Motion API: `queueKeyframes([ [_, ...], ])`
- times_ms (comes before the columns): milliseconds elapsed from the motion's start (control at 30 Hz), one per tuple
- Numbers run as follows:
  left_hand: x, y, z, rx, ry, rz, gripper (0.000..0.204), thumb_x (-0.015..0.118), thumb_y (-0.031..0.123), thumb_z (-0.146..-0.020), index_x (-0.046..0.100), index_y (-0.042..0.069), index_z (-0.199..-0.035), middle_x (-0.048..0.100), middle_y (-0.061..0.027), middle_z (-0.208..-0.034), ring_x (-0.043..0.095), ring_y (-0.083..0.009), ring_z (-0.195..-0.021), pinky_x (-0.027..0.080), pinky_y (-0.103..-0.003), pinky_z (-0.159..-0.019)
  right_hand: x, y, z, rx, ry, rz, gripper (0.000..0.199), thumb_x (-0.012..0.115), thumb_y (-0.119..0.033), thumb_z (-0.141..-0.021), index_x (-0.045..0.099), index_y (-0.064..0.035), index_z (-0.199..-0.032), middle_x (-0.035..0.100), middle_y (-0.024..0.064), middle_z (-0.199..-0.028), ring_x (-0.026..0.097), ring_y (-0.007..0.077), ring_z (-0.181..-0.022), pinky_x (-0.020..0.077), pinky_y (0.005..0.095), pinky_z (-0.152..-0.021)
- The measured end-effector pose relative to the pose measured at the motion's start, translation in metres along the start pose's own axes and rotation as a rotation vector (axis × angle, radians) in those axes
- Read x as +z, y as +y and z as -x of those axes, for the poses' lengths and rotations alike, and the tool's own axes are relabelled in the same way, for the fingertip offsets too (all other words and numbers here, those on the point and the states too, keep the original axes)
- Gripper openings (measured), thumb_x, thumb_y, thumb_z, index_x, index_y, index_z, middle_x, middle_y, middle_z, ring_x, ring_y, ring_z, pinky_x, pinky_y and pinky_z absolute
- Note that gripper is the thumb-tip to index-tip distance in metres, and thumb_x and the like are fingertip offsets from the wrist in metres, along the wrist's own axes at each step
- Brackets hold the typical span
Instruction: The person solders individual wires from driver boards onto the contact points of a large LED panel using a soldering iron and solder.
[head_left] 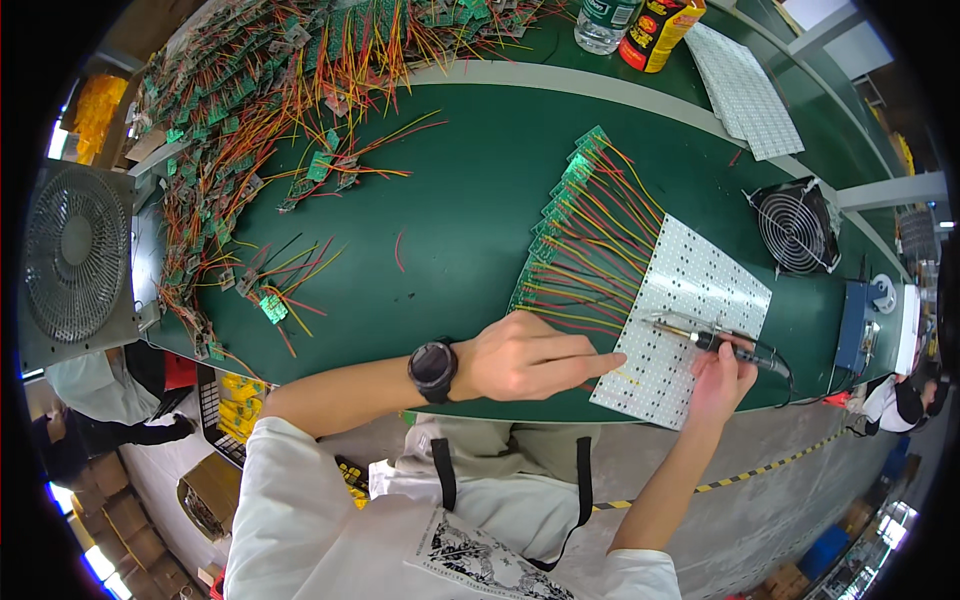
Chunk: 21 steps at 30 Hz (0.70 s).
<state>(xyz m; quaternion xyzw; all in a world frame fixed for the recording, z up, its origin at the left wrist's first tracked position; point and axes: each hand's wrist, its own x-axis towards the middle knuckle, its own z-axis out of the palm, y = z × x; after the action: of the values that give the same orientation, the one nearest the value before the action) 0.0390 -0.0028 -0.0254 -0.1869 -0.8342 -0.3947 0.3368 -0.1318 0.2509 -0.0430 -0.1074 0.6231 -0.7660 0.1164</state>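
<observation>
Right hand (722, 385) grips the soldering iron (708, 341), left hand (525, 362), hold unclear, apparently soldering wires (600, 238), next needing steady aim!

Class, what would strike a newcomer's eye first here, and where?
First, the huge heap of wired circuit boards across the upper left. Then the white panel right of centre, where the right hand holds a soldering iron, with a slanting row of wired green boards on its left.

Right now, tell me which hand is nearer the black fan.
Right. The right hand, gripping the soldering iron, is left of the black fan; the left hand is farther left, by the white panel.
</observation>
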Motion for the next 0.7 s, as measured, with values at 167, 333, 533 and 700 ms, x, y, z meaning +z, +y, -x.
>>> queueKeyframes([
  [167, 0.003, -0.005, 0.0, -0.052, 0.024, -0.04, 0.028, 0.073, 0.003, -0.069, 0.071, 0.001, -0.097, 0.06, -0.0031, -0.073, 0.055, -0.0143, -0.05, 0.043, -0.028, -0.042, -0.001, 0.003, -0.001, -0.036, -0.043, -0.003, 0.024, 0.064, -0.009, -0.09, 0.058, 0.0054, -0.109, 0.065, 0.0137, -0.095, 0.054, 0.0155, -0.055, 0.0401, 0.0268, -0.044],
  [333, 0.01, -0.005, 0.004, -0.032, -0.132, -0.188, 0.031, 0.069, 0.012, -0.071, 0.066, 0.002, -0.1, 0.056, -0.0036, -0.081, 0.059, -0.0154, -0.063, 0.047, -0.029, -0.05, -0.002, 0.005, -0.005, -0.039, -0.026, 0.019, 0.026, 0.066, -0.011, -0.088, 0.059, 0.0069, -0.105, 0.063, 0.0147, -0.088, 0.052, 0.0167, -0.051, 0.0409, 0.0281, -0.044],
  [533, 0.016, -0.004, 0.005, -0.042, -0.152, -0.271, 0.036, 0.065, 0.013, -0.073, 0.066, 0.002, -0.108, 0.056, -0.0016, -0.081, 0.06, -0.0139, -0.063, 0.047, -0.029, -0.05, -0.005, 0.002, -0.006, -0.014, -0.065, 0.023, 0.027, 0.068, -0.009, -0.086, 0.059, 0.0082, -0.106, 0.064, 0.016, -0.087, 0.054, 0.0193, -0.049, 0.0429, 0.0309, -0.044],
  [700, 0.016, -0.006, 0.007, -0.123, -0.15, -0.255, 0.03, 0.066, 0.013, -0.074, 0.065, 0.002, -0.102, 0.057, -0.0029, -0.08, 0.06, -0.0156, -0.063, 0.047, -0.031, -0.05, 0.0, 0.004, -0.004, -0.054, -0.03, -0.019, 0.025, 0.067, -0.008, -0.087, 0.059, 0.008, -0.105, 0.063, 0.0156, -0.087, 0.056, 0.0194, -0.051, 0.0432, 0.0301, -0.043],
])
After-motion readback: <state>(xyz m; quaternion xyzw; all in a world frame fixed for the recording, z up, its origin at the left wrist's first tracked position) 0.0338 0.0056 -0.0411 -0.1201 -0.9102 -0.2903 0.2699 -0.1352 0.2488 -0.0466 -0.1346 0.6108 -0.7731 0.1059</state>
